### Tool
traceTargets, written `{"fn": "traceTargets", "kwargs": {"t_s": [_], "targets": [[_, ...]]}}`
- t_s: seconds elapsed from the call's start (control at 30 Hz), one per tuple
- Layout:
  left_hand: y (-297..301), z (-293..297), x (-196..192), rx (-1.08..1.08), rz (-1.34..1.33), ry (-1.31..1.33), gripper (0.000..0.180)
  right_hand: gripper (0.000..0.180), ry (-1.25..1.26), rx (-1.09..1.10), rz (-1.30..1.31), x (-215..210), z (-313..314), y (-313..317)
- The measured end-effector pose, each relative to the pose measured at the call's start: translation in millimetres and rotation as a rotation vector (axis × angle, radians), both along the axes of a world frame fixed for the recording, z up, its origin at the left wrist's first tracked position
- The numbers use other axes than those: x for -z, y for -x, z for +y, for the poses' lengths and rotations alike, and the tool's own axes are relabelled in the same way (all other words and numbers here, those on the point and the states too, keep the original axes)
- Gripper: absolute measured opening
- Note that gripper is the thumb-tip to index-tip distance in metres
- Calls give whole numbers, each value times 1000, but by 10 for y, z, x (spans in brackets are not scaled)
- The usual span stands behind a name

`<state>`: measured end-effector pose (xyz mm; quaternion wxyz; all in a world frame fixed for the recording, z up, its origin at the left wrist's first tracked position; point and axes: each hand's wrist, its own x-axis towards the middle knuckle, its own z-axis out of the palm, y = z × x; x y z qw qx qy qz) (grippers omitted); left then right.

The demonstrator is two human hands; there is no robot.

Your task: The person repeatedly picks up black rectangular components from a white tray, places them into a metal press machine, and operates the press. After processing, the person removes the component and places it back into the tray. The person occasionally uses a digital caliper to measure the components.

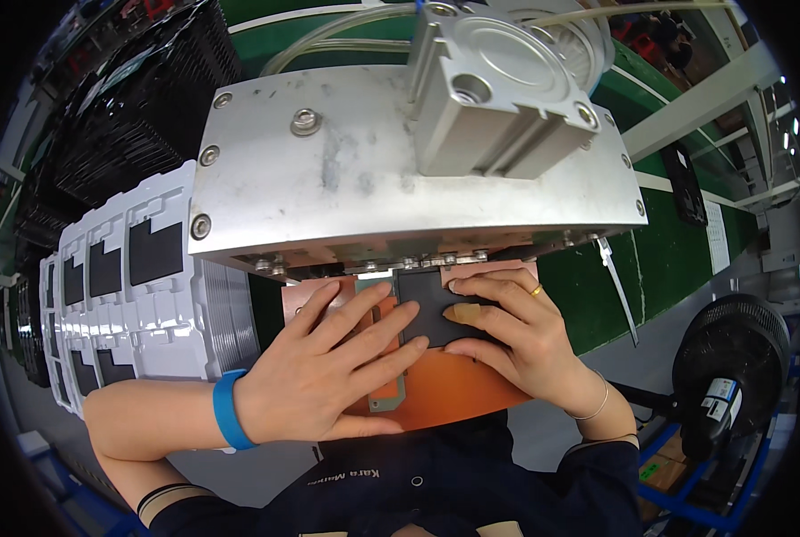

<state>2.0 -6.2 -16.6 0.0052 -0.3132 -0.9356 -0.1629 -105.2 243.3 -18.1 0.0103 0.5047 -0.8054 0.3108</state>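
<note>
A dark grey flat piece point(420, 300) lies at the front opening of a silver metal press point(346, 170), partly under its lower edge. My right hand point(534, 336) has its fingers bent over the piece's right side, and the thumb rests at its near right corner. With fingers spread, my left hand point(315, 380) lies flat, and some of its fingertips touch the piece's left side. Beneath both hands is an orange plate point(458, 389), which carries a grey-green metal fixture point(386, 405) partly covered by my left fingers. A small coloured cover sits on one right finger.
White plastic trays point(171, 313) are stacked at the left, with several dark flat pieces point(156, 253) in the top one. Behind them stand black trays point(149, 107). A metal cylinder point(498, 89) tops the press. At the right are a black fan point(731, 358) and a white strip point(621, 291).
</note>
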Motion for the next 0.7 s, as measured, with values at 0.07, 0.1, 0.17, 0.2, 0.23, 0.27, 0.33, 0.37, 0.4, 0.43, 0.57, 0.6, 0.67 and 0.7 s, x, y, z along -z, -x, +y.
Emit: {"fn": "traceTargets", "kwargs": {"t_s": [0.07,0.1,0.17,0.2,0.23,0.27,0.33,0.37,0.4,0.43,0.57,0.6,0.67,0.7], "targets": [[18,-8,22,-6,-6,-3,72,32,10,-10,-7,-1,-22,37],[14,-6,31,-8,-22,-11,72,32,11,-14,-8,3,-24,39],[7,-2,43,-12,-40,-17,71,32,12,-16,-13,9,-29,41],[4,2,45,-14,-42,-14,71,32,13,-16,-16,11,-32,40],[1,3,46,-16,-43,-12,71,32,13,-15,-20,15,-35,38],[2,5,44,-14,-38,-10,70,32,13,-14,-21,10,-35,40],[4,5,39,-11,-27,-7,69,33,13,-14,-24,1,-37,40],[5,6,37,-11,-34,-14,69,33,12,-17,-28,0,-37,46],[5,5,32,-12,-41,-20,69,33,11,-20,-32,1,-38,51],[4,2,29,-12,-48,-27,69,33,10,-24,-36,1,-39,54],[0,-8,35,-8,-56,-15,69,33,8,-25,-9,8,-44,56],[2,-10,34,-7,-56,-12,70,33,6,-25,-4,8,-46,57],[5,-10,32,-6,-55,-9,70,33,3,-26,-4,7,-47,59],[5,-9,32,-6,-53,-10,70,33,2,-28,-8,7,-47,60]]}}
